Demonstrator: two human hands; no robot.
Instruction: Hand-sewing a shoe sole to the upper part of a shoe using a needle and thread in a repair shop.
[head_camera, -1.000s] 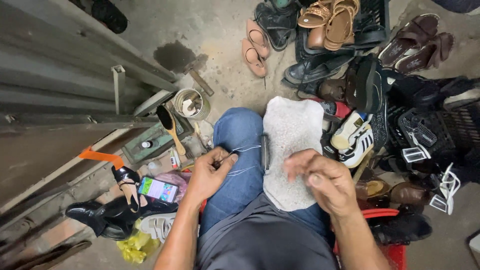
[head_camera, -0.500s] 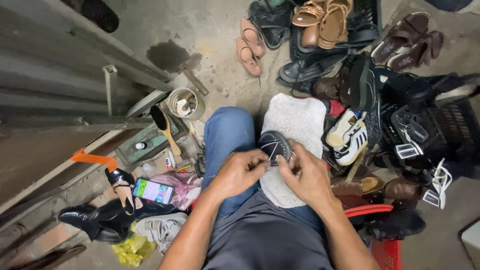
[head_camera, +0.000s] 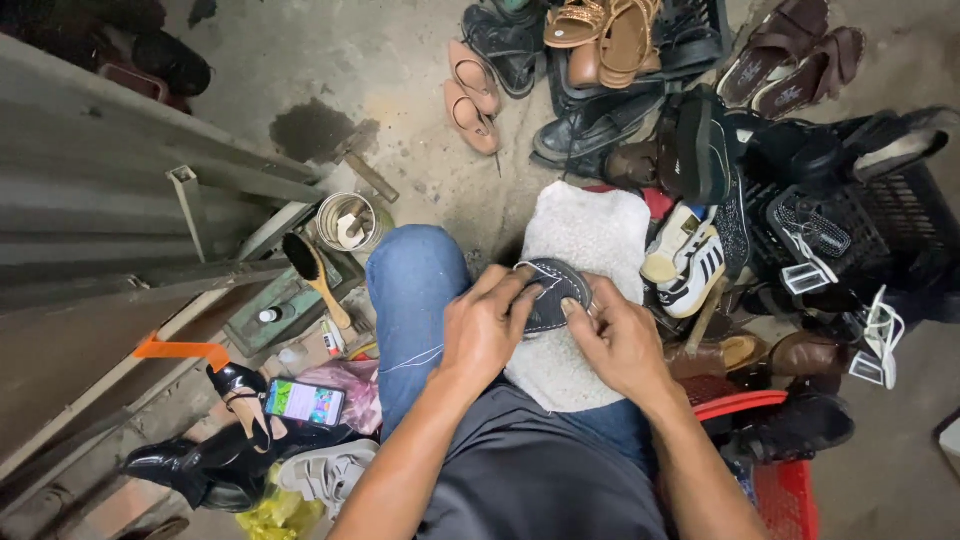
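Both my hands meet over my lap on a small dark shoe piece with pale stitching along its edge. My left hand grips its left side with curled fingers. My right hand pinches its right edge. The piece rests above a white fleecy cloth spread over my right knee. A thin white thread trails across my blue jeans on the left thigh.
A heap of shoes and sandals fills the right and top. A tin can, a brush, a phone with lit screen and black heeled shoes lie left. A red crate stands by my right leg.
My hands were apart one second ago, the left pulling thread. They came together on the dark shoe piece, and the grip has since held with only a small shift.
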